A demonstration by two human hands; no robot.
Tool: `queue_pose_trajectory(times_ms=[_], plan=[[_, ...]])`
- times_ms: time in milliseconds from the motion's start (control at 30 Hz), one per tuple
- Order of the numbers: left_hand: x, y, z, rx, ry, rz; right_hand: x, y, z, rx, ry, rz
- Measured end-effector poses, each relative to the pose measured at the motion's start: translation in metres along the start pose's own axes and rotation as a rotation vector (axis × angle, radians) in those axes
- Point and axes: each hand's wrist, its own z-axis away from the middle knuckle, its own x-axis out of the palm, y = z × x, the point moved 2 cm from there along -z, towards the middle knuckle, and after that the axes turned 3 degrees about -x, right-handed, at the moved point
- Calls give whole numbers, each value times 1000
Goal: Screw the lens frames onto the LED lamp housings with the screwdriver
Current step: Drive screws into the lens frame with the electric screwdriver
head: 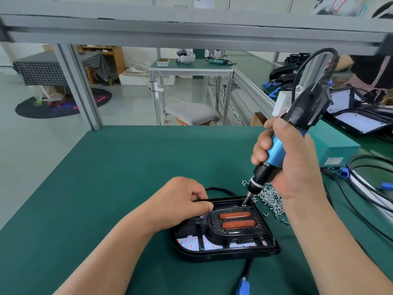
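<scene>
Nearby, screw pile [271,198] beside housing [223,255]; right hand [297,162] round screwdriver [276,149], left hand [180,201] clasping housing.

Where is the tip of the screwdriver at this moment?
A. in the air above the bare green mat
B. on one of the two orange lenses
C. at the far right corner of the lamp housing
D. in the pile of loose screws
C: the bit of the screwdriver meets the lamp housing at its far right corner, beside the loose screws.
</scene>
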Motion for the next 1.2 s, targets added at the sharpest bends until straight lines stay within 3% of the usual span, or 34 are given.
queue_pose_trajectory(times_ms=[333, 533, 767, 1200], plan=[[2, -1, 0, -7, -2, 6, 4, 6, -7, 33, -111, 37], [1, 0, -1, -16, -2, 15, 2, 8, -7, 47, -247, -72], [-2, 3, 2, -31, -24, 22, -13, 4, -3, -26, -191, -240], [-2, 11, 7, -68, -102, 35, -19, -3, -3, -12, -312, -287]])
